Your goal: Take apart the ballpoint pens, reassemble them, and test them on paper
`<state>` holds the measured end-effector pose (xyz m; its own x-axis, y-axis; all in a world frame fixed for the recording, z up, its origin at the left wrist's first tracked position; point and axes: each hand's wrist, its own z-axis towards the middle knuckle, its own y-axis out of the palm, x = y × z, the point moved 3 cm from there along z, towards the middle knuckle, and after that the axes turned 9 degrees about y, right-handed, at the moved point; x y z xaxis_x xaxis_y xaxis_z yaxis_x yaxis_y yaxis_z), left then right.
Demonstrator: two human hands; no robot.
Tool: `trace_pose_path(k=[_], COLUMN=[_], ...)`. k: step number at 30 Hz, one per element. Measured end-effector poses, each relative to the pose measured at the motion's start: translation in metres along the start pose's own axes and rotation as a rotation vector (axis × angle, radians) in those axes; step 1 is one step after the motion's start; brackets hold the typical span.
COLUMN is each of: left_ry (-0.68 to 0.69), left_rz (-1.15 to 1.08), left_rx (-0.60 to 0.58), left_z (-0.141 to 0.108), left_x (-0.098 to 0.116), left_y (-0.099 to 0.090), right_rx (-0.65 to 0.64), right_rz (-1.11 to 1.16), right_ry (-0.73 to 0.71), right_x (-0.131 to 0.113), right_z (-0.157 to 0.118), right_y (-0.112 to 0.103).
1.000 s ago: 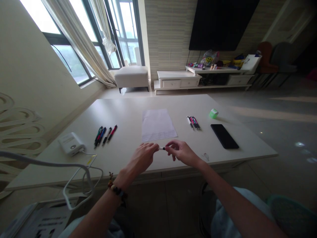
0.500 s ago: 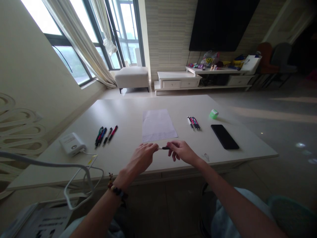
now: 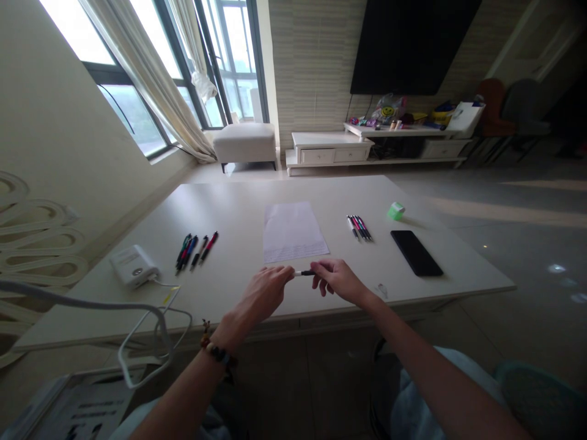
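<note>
A white and black pen (image 3: pixel 303 273) lies sideways between my two hands, above the near part of the table. Its white end is pinched by my left hand (image 3: pixel 271 287), which wears a beaded bracelet at the wrist. My right hand (image 3: pixel 337 280) grips the black end with thumb and finger, the other fingers curled beneath. Just beyond the hands is a sheet of white paper (image 3: pixel 293 231) with lines of writing along its near edge. To its right, several pens (image 3: pixel 359 228) lie side by side; another group of pens (image 3: pixel 196 250) rests on the left.
A black phone (image 3: pixel 416 252) and a green and white block-like item (image 3: pixel 395 211) sit on the right of the white table (image 3: pixel 247 192). At left stand a white box (image 3: pixel 134 266) and its cable (image 3: pixel 181 311). A small clear scrap (image 3: pixel 381 290) lies near the front edge.
Both hands and the pen between them have shifted very slightly to the right. The grip looks the same, and the things on the table stay where they were.
</note>
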<state>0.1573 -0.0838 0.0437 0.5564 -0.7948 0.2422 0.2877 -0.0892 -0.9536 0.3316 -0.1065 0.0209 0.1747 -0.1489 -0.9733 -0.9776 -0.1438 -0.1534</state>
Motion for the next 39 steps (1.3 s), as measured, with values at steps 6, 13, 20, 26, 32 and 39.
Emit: trace_pose_path(k=[6,13,20,26,32,39], left_ry=[-0.013,-0.066,-0.186,-0.276,-0.273,-0.345], left_rz=[-0.048,-0.275,-1.049,-1.3,-1.325,-1.293], left_rx=[0.014,0.089,0.147,0.241,0.274,0.285], left_z=[-0.001,0.001,0.01,0.016,0.015,0.01], left_x=[0.002,-0.006,0.013,0.031,0.037,0.038], left_y=[-0.002,0.008,0.041,0.052,0.054,0.062], right_rx=[0.045,0.157,0.206,0.28,0.245,0.434], right_rz=[0.025,0.076,0.121,0.169,0.129,0.248], right_ry=[-0.024,-0.07,-0.128,-0.182,-0.191,-0.196], right_x=[-0.001,-0.004,-0.008,-0.015,-0.015,-0.015], right_z=[0.001,0.0,0.0,-0.003,-0.002,0.003], right_y=[-0.003,-0.007,-0.01,-0.015,-0.011,-0.028])
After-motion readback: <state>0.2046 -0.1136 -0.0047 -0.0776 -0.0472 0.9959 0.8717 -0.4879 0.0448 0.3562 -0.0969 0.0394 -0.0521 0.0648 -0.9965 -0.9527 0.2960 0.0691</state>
